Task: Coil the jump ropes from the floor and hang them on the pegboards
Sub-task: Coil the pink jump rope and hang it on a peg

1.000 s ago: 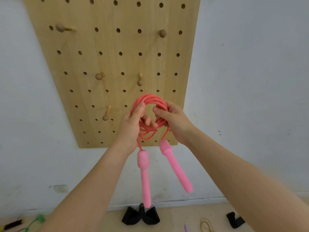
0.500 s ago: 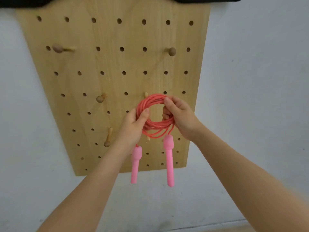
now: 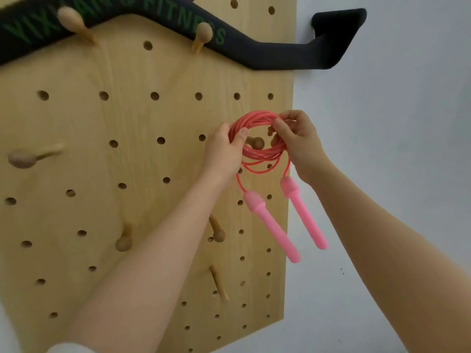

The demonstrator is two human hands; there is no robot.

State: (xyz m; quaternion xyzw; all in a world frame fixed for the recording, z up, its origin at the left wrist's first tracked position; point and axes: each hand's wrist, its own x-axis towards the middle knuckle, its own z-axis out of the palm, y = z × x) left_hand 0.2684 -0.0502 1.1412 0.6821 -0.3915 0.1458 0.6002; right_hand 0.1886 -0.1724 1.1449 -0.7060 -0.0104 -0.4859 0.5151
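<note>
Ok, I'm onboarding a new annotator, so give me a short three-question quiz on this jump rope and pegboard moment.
1. True or false: both pink handles hang free below the coil.
2. What shows through the middle of the coiled pink jump rope?
A. a bare hole
B. a round-headed wooden peg
C. a metal hook
3. Fill in: the left hand grips the coil's ___ side, the right hand the other.

Key:
1. True.
2. B, the wooden peg on the pegboard.
3. Left.
</note>
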